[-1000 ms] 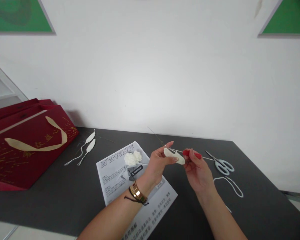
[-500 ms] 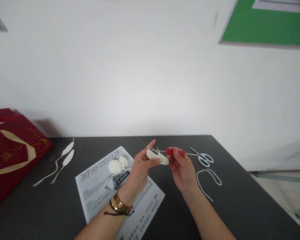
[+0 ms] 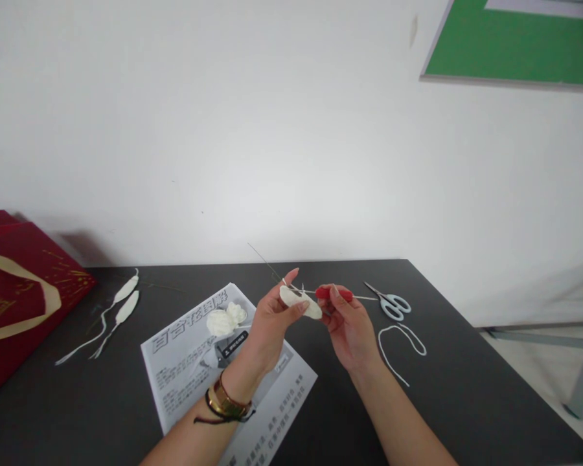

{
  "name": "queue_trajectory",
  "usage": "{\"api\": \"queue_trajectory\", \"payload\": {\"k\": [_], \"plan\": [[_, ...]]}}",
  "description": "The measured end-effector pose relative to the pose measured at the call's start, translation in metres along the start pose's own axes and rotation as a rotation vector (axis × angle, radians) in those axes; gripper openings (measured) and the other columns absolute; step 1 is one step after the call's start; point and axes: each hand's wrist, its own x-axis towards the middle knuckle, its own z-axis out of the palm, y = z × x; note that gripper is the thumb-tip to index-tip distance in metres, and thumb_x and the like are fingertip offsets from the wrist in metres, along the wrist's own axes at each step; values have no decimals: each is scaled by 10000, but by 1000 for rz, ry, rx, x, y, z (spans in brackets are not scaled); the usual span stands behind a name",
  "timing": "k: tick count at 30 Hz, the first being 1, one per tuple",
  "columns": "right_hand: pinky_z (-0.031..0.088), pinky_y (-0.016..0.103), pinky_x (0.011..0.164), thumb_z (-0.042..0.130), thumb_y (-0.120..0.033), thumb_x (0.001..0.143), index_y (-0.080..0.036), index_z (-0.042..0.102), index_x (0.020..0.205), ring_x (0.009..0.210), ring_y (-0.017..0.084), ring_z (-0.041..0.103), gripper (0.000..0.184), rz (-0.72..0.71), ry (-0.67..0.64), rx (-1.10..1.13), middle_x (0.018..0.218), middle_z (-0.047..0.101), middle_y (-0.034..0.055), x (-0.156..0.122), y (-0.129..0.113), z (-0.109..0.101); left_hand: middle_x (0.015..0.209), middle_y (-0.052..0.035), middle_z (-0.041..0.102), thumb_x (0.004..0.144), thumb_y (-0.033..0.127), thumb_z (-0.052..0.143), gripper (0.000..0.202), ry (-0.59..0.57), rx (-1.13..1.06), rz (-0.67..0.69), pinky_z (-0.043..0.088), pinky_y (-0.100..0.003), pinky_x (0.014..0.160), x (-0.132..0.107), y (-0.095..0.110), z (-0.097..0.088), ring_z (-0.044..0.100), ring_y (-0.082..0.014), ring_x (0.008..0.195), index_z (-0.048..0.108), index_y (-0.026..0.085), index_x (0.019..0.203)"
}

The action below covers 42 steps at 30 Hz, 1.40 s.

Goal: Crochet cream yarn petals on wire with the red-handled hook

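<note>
Pinched between the thumb and fingers of my left hand (image 3: pixel 271 323) is a white crocheted petal (image 3: pixel 298 302), with white yarn looped over the raised index finger. A thin wire (image 3: pixel 263 261) sticks out past that hand to the upper left. My right hand (image 3: pixel 348 327) grips a crochet hook by its red handle (image 3: pixel 333 294). The hook's metal shaft points left and meets the petal's upper edge; its very tip is too small to make out. Both hands are close together above the dark table.
Under my left arm lies a printed sheet (image 3: pixel 175 369) with a small white yarn ball (image 3: pixel 222 321) on it. Scissors (image 3: pixel 393 305) and a loose white yarn piece (image 3: pixel 387 358) lie to the right. Two finished-looking petals (image 3: pixel 127 306) and a red gift bag (image 3: pixel 24 285) are at left.
The whole view has shifted slightly, so everything sits a little further left. My hands keep the same hold on the petal and crochet hook, with hardly any movement between them.
</note>
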Motion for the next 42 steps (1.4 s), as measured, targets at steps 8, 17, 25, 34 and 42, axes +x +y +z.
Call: {"api": "queue_trajectory", "payload": {"k": [8, 17, 25, 34, 42], "plan": [[505, 183, 527, 722, -335, 709, -198, 690, 783, 577, 79, 549, 159, 27, -40, 53, 751, 665, -8, 2, -5, -5, 731, 25, 635, 690, 128, 719, 693, -27, 19, 28, 435, -201, 720, -6, 8, 1, 549, -72, 669, 461, 243, 1322], [520, 283, 602, 677, -298, 761, -196, 691, 728, 564, 125, 601, 108, -193, -150, -131, 712, 672, -2, 1, -17, -12, 685, 46, 581, 700, 120, 709, 646, -59, 47, 25, 440, -207, 709, -8, 11, 2, 533, -70, 642, 493, 239, 1296], [463, 290, 617, 629, -219, 807, -186, 691, 734, 621, 141, 591, 102, -469, -236, -306, 696, 656, 12, -1, -28, -16, 682, 60, 529, 708, 129, 708, 615, -55, 87, 63, 425, -187, 693, -9, 11, 3, 495, -57, 641, 514, 269, 1274], [491, 294, 607, 644, -240, 797, -191, 692, 744, 604, 137, 601, 87, -464, -209, -251, 707, 666, 11, -3, -29, -15, 705, 68, 510, 719, 133, 699, 618, -68, 117, 81, 425, -180, 704, -9, 12, 3, 499, -52, 659, 502, 312, 1277], [526, 231, 572, 639, -265, 803, -181, 688, 788, 571, 89, 577, 98, -218, -109, -87, 724, 679, 4, -2, -12, -5, 757, 55, 540, 717, 148, 692, 622, -30, 238, 160, 430, -219, 786, -8, 8, 1, 513, -76, 724, 496, 302, 1286]]}}
